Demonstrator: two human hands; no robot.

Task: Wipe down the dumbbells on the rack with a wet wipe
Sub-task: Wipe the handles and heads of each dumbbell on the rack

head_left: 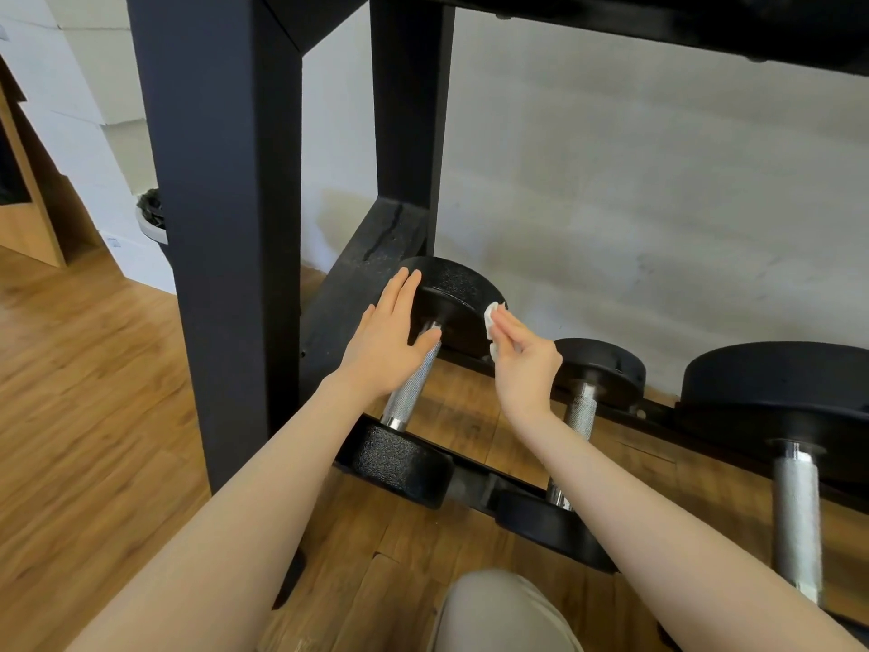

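Three black dumbbells with knurled silver handles lie across the low rails of a black rack (pixel 225 228). On the leftmost dumbbell (pixel 414 383), my left hand (pixel 388 341) rests flat with straight fingers against the left side of the far head, thumb over the handle. My right hand (pixel 522 364) holds a small white wet wipe (pixel 491 317) pressed to the right edge of that same far head. The middle dumbbell (pixel 580 411) is partly hidden behind my right forearm. The large right dumbbell (pixel 794 487) lies untouched.
A thick rack post stands just left of my left arm, and an upper shelf (pixel 658 21) overhangs. A white wall is behind the rack, wooden floor below. A lined bin (pixel 153 218) sits behind the post. My knee (pixel 503 614) is at the bottom.
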